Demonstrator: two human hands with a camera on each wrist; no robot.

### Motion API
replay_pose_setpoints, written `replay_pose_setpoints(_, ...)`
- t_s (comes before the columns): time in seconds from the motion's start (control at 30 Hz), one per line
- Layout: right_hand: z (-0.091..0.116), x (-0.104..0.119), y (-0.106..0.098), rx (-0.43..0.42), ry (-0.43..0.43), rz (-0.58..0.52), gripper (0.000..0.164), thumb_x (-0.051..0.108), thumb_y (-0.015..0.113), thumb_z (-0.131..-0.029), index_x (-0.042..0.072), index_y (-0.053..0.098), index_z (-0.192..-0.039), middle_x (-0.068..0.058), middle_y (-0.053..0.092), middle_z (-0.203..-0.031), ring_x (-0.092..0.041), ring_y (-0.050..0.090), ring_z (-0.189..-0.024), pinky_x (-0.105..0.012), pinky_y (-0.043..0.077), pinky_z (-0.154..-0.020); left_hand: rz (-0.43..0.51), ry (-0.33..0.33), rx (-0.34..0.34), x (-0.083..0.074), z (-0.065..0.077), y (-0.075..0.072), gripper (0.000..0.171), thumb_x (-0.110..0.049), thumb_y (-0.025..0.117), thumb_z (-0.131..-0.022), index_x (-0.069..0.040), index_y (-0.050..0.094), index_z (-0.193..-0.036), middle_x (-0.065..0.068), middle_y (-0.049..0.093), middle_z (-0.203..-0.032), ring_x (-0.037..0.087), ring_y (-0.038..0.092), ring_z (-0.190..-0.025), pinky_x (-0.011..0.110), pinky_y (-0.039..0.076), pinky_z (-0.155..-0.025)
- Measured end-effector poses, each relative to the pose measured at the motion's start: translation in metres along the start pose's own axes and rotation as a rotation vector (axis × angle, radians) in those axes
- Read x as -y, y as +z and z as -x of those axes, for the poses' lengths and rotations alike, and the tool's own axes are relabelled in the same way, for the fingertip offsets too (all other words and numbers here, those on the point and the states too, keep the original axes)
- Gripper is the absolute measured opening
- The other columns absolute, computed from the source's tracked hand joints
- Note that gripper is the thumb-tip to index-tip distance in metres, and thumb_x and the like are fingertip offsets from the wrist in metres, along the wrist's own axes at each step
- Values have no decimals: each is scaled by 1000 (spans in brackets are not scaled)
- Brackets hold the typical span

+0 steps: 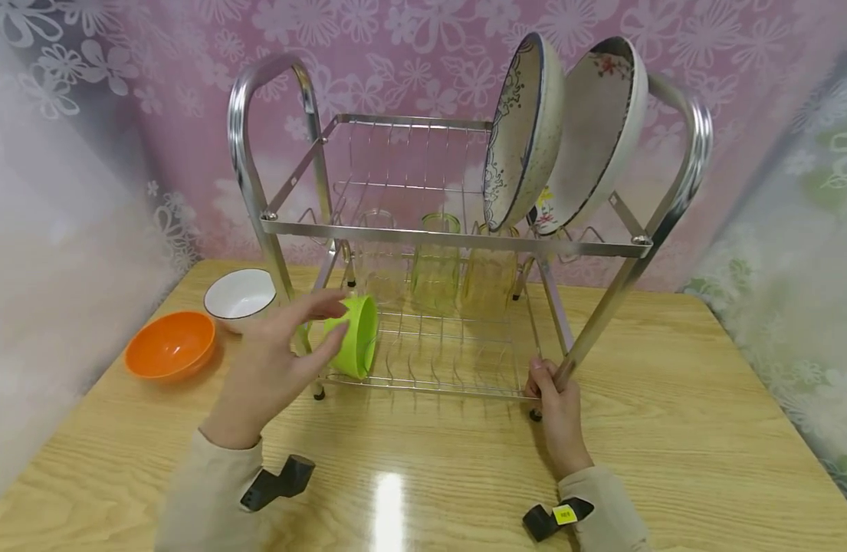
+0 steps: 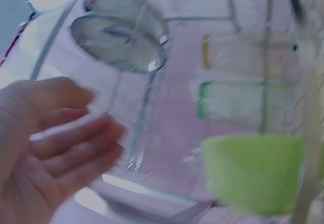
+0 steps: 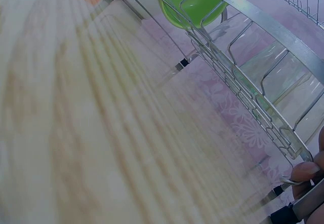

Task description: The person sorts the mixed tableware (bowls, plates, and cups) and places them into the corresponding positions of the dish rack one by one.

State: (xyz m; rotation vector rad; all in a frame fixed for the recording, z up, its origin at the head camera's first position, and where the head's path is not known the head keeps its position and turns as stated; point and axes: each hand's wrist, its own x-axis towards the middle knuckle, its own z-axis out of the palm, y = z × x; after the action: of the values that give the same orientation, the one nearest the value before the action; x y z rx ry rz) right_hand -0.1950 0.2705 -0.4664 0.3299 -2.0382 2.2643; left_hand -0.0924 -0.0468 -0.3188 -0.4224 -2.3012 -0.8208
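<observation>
A two-tier metal dish rack [image 1: 457, 239] stands on the table. On its lower tier, at the left end, a lime-green bowl [image 1: 366, 337] sits on its side. My left hand [image 1: 274, 364] hovers in front of that bowl, thumb and fingers spread apart. The left wrist view shows this hand [image 2: 55, 143] blurred, with a gap between its fingertips and the green bowl [image 2: 253, 176]. At the rack's lower front right corner, my right hand [image 1: 561, 414] grips the frame by the leg. Only the fingertips [image 3: 306, 171] of it show in the right wrist view.
Two large patterned bowls, one in front [image 1: 516, 146] and one behind [image 1: 592, 138], stand on edge on the upper tier. Clear [image 1: 382, 268], green [image 1: 435, 268] and yellow [image 1: 490, 276] glasses line the lower tier's back. Left of the rack are an orange bowl [image 1: 171, 345] and a white bowl [image 1: 238, 295].
</observation>
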Motion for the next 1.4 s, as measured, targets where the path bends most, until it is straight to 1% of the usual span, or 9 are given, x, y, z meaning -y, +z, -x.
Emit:
replay_pose_setpoints(0.13,-1,0,1,4,0,-4,43,22,47,-103,3,36,-67,-11,30,-58,-27,22,-54,-38,18,-47,-23,46,-276,4,2,-20,20,11,70,-78,5,69,-97,12,72,-89,11,68,-78,14,51,-79)
replay_pose_setpoints(0.3,0,0,1,-13,25,-15,42,22,48,-103,3,37,-67,-3,33,-57,-25,23,-53,-40,17,-50,-16,-19,-478,12,10,-25,11,8,67,-81,7,69,-92,13,71,-80,-6,63,-74,11,49,-72)
replay_pose_setpoints(0.47,-1,0,0,-14,13,-27,41,22,48,-103,3,37,-68,-6,32,-58,-22,23,-52,-41,17,-51,105,-179,-785,28,16,-26,11,7,61,-83,15,65,-90,0,67,-77,3,61,-69,17,49,-70)
replay_pose_setpoints(0.6,-1,0,-1,-8,-5,-37,41,21,48,-103,3,37,-67,-7,31,-58,-20,22,-50,-41,16,-51,34,-369,-960,57,29,-29,17,2,62,-80,10,64,-95,-10,58,-90,8,56,-81,20,46,-77)
replay_pose_setpoints(0.8,-1,-1,0,3,-5,-31,42,22,49,-103,3,37,-67,-6,31,-57,-23,20,-52,-41,15,-51,-97,-656,-937,98,59,-31,36,-10,73,-73,-13,60,-106,-11,36,-114,9,38,-110,27,30,-94)
replay_pose_setpoints(1.0,1,-1,0,-8,15,-30,42,22,49,-103,4,37,-67,-4,32,-56,-24,20,-52,-41,16,-50,-114,-965,-827,123,78,-22,64,-27,81,-70,-20,52,-127,-7,25,-135,13,22,-129,40,33,-105)
replay_pose_setpoints(1.17,1,-1,1,-5,10,-22,42,22,48,-103,3,36,-67,-5,31,-57,-24,21,-52,-41,16,-50,-161,-990,-815,137,92,-12,87,-34,88,-64,-19,44,-137,0,14,-146,13,12,-134,36,22,-110)
replay_pose_setpoints(1.3,0,-1,0,0,-1,-18,42,21,48,-103,3,36,-67,-6,29,-57,-19,23,-50,-41,16,-50,-109,-1030,-845,144,99,-10,105,-37,91,-60,-23,32,-145,-4,5,-150,12,8,-138,32,15,-114)
replay_pose_setpoints(1.4,-1,-1,0,6,-12,-24,42,21,47,-103,3,35,-67,-7,29,-57,-14,24,-49,-40,16,-49,-25,-1052,-860,148,101,-11,111,-32,94,-58,-28,25,-146,-8,6,-148,12,15,-139,32,19,-113)
